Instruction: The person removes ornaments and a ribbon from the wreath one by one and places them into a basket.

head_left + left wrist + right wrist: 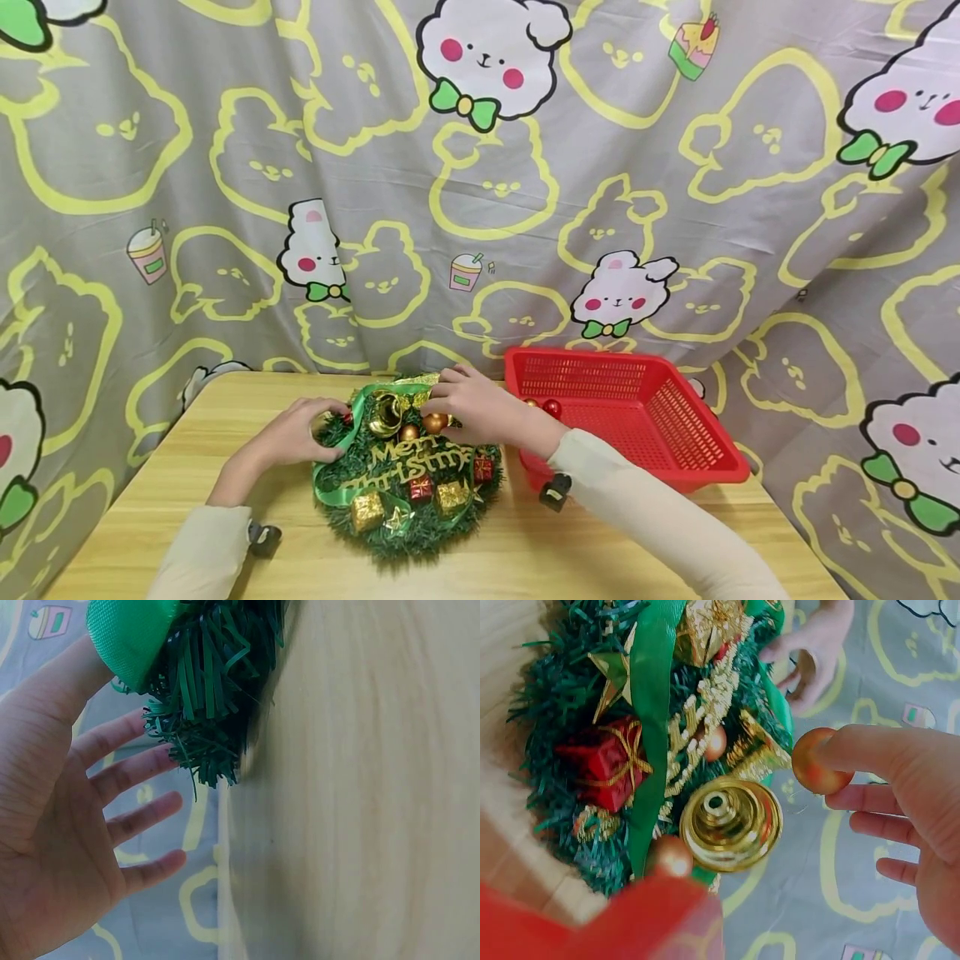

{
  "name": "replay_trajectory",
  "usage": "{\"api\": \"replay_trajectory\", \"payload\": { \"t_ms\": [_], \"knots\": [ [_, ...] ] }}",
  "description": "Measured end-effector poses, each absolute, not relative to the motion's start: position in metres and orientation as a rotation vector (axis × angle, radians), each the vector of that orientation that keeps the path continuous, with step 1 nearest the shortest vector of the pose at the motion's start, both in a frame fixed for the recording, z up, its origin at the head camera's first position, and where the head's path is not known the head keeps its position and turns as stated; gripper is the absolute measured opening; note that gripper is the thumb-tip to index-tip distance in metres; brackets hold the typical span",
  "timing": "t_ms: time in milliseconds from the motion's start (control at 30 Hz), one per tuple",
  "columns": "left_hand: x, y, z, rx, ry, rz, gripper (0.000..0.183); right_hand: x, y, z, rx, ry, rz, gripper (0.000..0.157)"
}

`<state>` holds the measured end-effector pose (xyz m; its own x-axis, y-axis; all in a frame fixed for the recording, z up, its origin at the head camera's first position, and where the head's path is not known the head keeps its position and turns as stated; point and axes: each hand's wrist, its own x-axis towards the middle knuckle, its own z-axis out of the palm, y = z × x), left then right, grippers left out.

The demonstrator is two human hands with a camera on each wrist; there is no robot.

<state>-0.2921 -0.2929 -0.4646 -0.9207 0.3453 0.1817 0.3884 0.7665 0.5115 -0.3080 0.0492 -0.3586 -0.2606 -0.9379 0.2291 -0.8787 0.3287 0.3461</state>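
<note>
Cartoon-print curtain [510, 233] backs a wood-grain table [600, 550] w/ Xmas wreath [408, 537], left of a red basket [592, 379].

R hand [477, 407] pinches a gold bauble [816, 774] at the wreath's far side; L hand [296, 433], fingers loose, is at its left edge. Best done w/ light pinch & wreath steadied (bauble looks slick). Basket holds a red bauble [552, 408] & a gold ball [531, 403], left end.

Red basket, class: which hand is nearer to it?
Right. The right hand pinches a golden ball by the wreath, left of the red basket; the left hand is at the wreath's left edge.
</note>
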Motion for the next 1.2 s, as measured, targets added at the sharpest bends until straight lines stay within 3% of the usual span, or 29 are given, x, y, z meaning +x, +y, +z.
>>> {"api": "replay_trajectory", "payload": {
  "t_ms": [1200],
  "knots": [
    [-0.292,-0.293,-0.467,-0.615,-2.875,-0.9,0.067,-0.348,0.177,-0.308,1.207,-2.716,0.225,0.032]
  ]
}}
